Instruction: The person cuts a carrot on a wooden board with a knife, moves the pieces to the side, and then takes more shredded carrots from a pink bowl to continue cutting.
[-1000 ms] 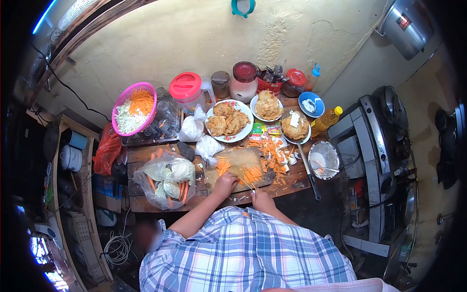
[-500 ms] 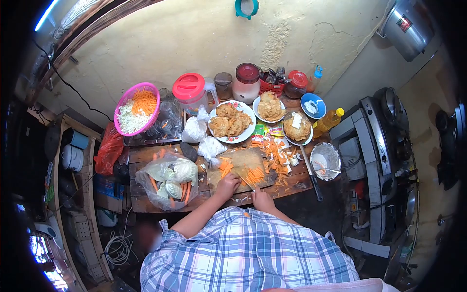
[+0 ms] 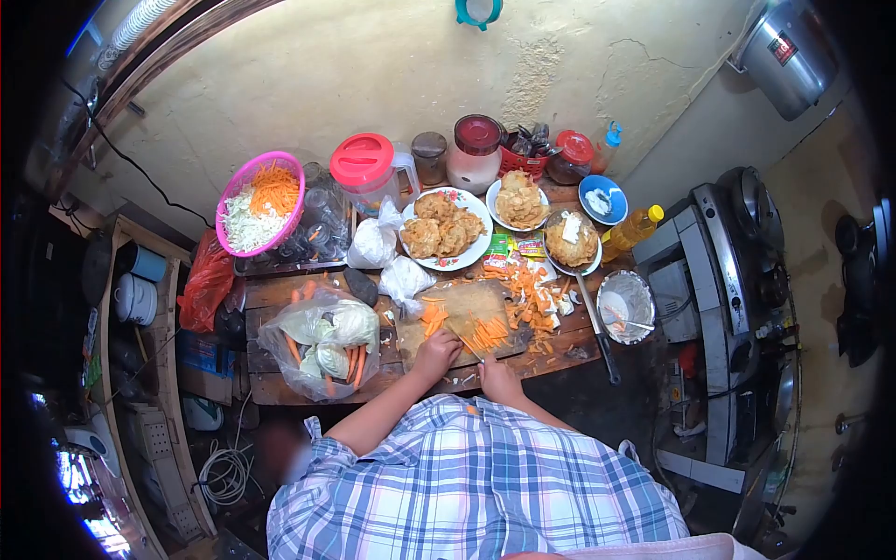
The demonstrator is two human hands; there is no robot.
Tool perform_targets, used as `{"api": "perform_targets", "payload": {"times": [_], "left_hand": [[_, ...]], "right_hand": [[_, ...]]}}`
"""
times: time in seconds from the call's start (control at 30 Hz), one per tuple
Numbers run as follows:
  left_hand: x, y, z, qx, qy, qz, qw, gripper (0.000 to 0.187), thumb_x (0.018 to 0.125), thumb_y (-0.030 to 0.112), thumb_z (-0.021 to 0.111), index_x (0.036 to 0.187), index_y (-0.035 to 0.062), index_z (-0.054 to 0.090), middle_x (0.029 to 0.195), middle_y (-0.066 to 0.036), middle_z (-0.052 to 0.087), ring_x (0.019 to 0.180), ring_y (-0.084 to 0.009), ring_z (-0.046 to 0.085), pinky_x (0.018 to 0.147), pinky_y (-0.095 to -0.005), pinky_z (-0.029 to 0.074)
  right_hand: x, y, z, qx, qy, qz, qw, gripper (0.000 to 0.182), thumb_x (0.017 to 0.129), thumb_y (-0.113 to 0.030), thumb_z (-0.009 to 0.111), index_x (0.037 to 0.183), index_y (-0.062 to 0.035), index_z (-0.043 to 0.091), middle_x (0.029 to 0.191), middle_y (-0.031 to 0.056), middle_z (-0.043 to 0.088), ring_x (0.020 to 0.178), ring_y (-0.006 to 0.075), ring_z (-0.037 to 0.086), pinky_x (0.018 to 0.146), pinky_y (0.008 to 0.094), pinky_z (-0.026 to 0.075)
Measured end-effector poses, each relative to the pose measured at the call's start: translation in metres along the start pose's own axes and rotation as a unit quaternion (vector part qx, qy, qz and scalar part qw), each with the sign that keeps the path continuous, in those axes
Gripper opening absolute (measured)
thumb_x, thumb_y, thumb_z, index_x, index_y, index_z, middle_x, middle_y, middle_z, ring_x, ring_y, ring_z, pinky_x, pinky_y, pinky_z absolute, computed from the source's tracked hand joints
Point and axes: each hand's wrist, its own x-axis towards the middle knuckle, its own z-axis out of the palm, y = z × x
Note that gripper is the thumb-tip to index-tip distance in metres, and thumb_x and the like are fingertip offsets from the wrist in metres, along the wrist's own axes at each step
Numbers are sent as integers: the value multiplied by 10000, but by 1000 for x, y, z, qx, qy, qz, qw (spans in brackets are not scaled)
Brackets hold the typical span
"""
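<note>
On the wooden cutting board (image 3: 457, 301), my left hand (image 3: 438, 354) is closed, its fingertips against a carrot piece that they mostly hide. My right hand (image 3: 501, 381) grips a knife (image 3: 477, 355) at the board's near edge; only a thin part of the blade shows, close to the left fingers. Cut carrot sticks (image 3: 489, 331) lie just beyond the blade, and a smaller pile of carrot sticks (image 3: 433, 315) sits on the board's left. Carrot peelings (image 3: 530, 297) are scattered to the right. Left of the board is a clear plastic bag (image 3: 277, 347) with cabbage (image 3: 353, 324) and whole carrots (image 3: 357, 363).
A pink basket (image 3: 224, 227) holds shredded cabbage and carrot. Behind the board stand plates of fritters (image 3: 441, 231), a red-lidded pitcher (image 3: 364, 168) and jars. At right are a long-handled pan (image 3: 603, 343), a batter-smeared bowl (image 3: 627, 303), an oil bottle (image 3: 635, 233) and a stove (image 3: 723, 271).
My right hand has shifted slightly left and toward me with the knife, and less of the blade shows. My left hand stays almost in place. The view has tilted slightly.
</note>
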Motion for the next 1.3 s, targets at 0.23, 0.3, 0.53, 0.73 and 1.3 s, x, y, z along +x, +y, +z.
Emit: {"api": "perform_targets", "payload": {"times": [0.23,0.3,0.53,0.73,1.3], "left_hand": [[1,4,-5,-16,7,-4,1000,105,704,65,707,787,4,688,813,-101,658,777,-255,615,694,-345,516],[1,1,-3,5,-2,14,1000,83,728,99,689,779,33,685,829,-66,656,804,-230,603,684,-335,520],[0,1,-2,5,0,13,1000,79,721,98,691,760,32,671,820,-70,641,800,-231,601,677,-334,519],[-1,2,-2,4,10,6,1000,79,715,93,691,754,29,665,823,-70,635,810,-233,600,685,-337,518],[-2,5,-2,33,0,2,999,82,720,87,682,753,20,648,838,-74,631,832,-244,590,694,-334,515]], "right_hand": [[0,1,0,-14,-3,-6,1000,271,915,-269,499,1000,-13,521,742,261,633,740,436,630,669,532,495],[-4,9,3,26,6,1,1000,273,923,-265,481,969,2,512,741,284,620,719,465,612,657,556,478],[-5,7,2,31,8,-13,999,291,920,-269,485,1005,9,502,729,285,617,707,470,608,641,560,473],[-6,-1,1,10,-12,7,1000,282,920,-267,485,988,6,505,719,281,616,691,465,611,639,557,476],[-8,1,2,33,12,8,999,291,910,-271,499,1029,-6,521,720,272,625,706,454,623,652,540,497]]}}
